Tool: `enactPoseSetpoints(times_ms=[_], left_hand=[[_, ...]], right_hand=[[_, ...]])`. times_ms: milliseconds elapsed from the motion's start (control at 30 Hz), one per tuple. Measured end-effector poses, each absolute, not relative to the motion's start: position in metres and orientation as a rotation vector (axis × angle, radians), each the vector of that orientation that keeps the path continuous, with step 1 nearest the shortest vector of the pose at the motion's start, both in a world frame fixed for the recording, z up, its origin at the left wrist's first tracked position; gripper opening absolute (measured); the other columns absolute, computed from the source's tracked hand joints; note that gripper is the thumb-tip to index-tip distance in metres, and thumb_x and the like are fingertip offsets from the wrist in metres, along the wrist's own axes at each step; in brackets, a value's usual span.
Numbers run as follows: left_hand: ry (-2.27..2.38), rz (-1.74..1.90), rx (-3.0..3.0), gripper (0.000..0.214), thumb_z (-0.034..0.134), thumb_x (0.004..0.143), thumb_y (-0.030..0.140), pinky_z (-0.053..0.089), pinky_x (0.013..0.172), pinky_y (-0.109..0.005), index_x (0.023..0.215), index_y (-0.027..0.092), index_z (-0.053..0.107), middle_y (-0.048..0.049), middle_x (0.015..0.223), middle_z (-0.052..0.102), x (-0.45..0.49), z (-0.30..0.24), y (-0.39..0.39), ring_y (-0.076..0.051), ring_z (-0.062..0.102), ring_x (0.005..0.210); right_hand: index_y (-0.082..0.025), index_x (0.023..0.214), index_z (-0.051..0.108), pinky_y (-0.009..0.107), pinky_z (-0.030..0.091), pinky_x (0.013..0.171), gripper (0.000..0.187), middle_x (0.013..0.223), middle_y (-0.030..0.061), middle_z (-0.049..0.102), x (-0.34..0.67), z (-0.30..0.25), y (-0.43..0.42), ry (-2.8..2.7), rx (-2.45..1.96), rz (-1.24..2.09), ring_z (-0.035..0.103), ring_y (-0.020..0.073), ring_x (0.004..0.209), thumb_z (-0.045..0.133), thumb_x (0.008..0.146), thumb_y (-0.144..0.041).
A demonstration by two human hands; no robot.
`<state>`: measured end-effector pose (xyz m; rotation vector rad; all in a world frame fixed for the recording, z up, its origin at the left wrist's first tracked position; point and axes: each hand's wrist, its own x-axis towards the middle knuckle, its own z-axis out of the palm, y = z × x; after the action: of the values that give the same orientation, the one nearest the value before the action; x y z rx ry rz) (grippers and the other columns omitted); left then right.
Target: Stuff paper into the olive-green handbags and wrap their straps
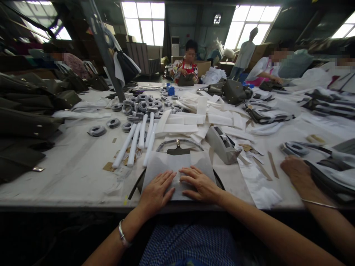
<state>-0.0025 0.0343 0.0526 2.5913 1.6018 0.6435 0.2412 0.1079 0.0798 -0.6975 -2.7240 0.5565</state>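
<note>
A thin white sheet (pixel 183 162) lies over a dark handbag at the table's near edge. The bag's dark tab (pixel 179 151) with a metal clasp shows above the sheet, and wrapped handles curve around it. My left hand (pixel 156 190) rests flat on the sheet's left half, fingers stretched out. On the right half lies my right hand (pixel 200 185), its fingers spread. Neither hand grasps anything. Most of the bag is hidden under the sheet. Just beyond stand a grey tape dispenser (pixel 223 146) to the right and several white foam tubes (pixel 134 144) to the left.
Coiled wrapped straps (pixel 144 105) and flat white foam strips (pixel 180 123) cover the table's middle. Dark bags are stacked in a pile (pixel 24 122) at left. A co-worker's hand (pixel 296 170) is at right by another bag. A metal post (pixel 107 55) rises at left; other people sit across.
</note>
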Motion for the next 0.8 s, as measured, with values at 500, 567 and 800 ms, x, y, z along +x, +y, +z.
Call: enactPoseSetpoints(times_ms=[500,567,800], left_hand=[[1.595,0.665,2.596,0.049,0.046,0.098,0.036,0.043,0.112,-0.042,0.146,0.028,0.041,-0.0052,0.148,0.050,-0.003,0.051,0.035,-0.022,0.050,0.133],[1.605,0.650,2.627,0.044,0.047,0.098,0.036,0.044,0.111,-0.043,0.142,0.030,0.047,-0.0059,0.147,0.050,-0.003,0.050,0.034,-0.023,0.051,0.132],[1.581,0.464,2.709,0.039,0.046,0.098,0.035,0.044,0.109,-0.045,0.135,0.030,0.056,-0.0093,0.146,0.051,-0.002,0.057,0.037,-0.026,0.052,0.131]], right_hand=[[-0.019,0.132,0.055,0.047,0.033,0.116,0.043,0.136,0.0121,0.060,0.247,0.068,0.104,-2.623,-0.612,0.461,0.054,0.0233,0.128,0.058,0.094,-0.038],[-0.021,0.130,0.058,0.046,0.036,0.114,0.038,0.132,0.0106,0.064,0.246,0.065,0.104,-2.604,-0.610,0.427,0.057,0.0227,0.125,0.056,0.096,-0.036],[-0.023,0.125,0.065,0.046,0.040,0.111,0.032,0.126,0.0069,0.068,0.243,0.064,0.104,-2.680,-0.658,0.360,0.061,0.0229,0.120,0.050,0.098,-0.034]])
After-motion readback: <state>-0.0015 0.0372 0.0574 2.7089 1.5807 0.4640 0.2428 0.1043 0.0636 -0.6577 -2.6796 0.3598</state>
